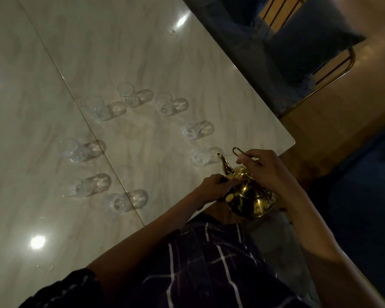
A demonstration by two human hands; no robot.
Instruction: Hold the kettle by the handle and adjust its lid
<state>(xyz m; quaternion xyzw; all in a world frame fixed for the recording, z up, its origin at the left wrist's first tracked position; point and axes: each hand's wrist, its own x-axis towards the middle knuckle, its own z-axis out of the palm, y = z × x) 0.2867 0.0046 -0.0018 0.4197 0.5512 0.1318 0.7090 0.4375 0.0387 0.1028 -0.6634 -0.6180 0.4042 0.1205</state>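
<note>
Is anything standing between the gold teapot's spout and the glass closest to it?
Nothing visible does. The right hand grips the handle of the gold teapot, the left hand touches its lid area, and the spout points at the nearest glass across bare table.

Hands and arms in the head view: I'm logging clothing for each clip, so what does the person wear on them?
Both forearms are bare down to the left hand and the right hand; no gloves, watch or rings can be made out in the dim light. A dark short sleeve covers the left upper arm. The garment is dark with thin white crossing lines, like a plaid.
</note>
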